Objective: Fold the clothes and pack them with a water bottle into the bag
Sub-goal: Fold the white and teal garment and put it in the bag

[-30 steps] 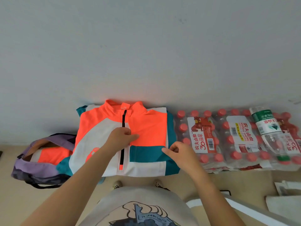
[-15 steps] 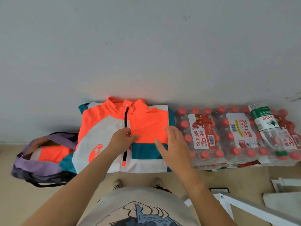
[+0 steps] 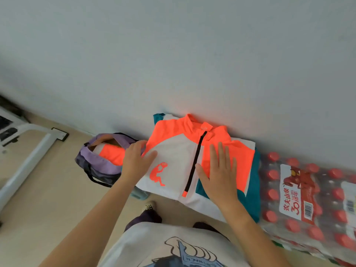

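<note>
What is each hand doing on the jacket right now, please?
Left hand: open, flat on the jacket edge.
Right hand: open, pressing the jacket.

A plain indoor room, likely a home or storeroom, is suggested. A bare pale grey-white wall (image 3: pixel 173 54) is seen from ten to two o'clock, beige smooth flooring (image 3: pixel 48 189) at eight o'clock, and shrink-wrapped packs of red-capped water bottles (image 3: pixel 308 199) are stacked at four o'clock.
</note>
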`<state>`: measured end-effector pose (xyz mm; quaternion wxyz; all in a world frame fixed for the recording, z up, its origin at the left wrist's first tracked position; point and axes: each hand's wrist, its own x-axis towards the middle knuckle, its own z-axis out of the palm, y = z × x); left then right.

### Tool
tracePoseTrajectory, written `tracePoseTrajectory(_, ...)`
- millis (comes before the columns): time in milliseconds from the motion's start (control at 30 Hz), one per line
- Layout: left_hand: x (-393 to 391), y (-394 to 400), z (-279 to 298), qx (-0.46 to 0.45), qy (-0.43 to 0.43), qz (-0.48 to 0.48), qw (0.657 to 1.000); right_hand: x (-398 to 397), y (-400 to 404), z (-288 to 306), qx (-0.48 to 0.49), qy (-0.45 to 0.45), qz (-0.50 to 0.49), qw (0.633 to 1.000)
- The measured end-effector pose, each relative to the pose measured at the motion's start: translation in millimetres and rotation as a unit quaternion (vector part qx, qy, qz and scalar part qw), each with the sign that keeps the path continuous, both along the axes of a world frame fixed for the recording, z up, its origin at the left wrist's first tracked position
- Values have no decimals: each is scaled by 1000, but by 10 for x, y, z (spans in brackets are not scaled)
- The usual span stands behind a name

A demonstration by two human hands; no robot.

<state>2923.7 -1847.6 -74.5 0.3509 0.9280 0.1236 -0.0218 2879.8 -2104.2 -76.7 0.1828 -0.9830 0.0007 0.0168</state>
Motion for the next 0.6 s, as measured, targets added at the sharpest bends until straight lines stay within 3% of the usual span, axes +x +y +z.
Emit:
tracePoseTrajectory(133,52,377,-261,-142,96,61,983,291,671,158,34,-46,41,998)
tracePoseTrajectory(267,322,654,-455,-264,189,102,941,547,1340,25,33,7,25,999)
tracePoseTrajectory(400,468,773,-679,-381,433,106,810,554,1625,-168,-50,29,-23,998)
tracePoseTrajectory(500,564,848,-800,-386,500,63,773,558,1618,-203,-55,8,-27,998)
tracePoseTrajectory(600,616,905,-868,-474,529,56,702,570,1615,-221,-59,5,-32,998)
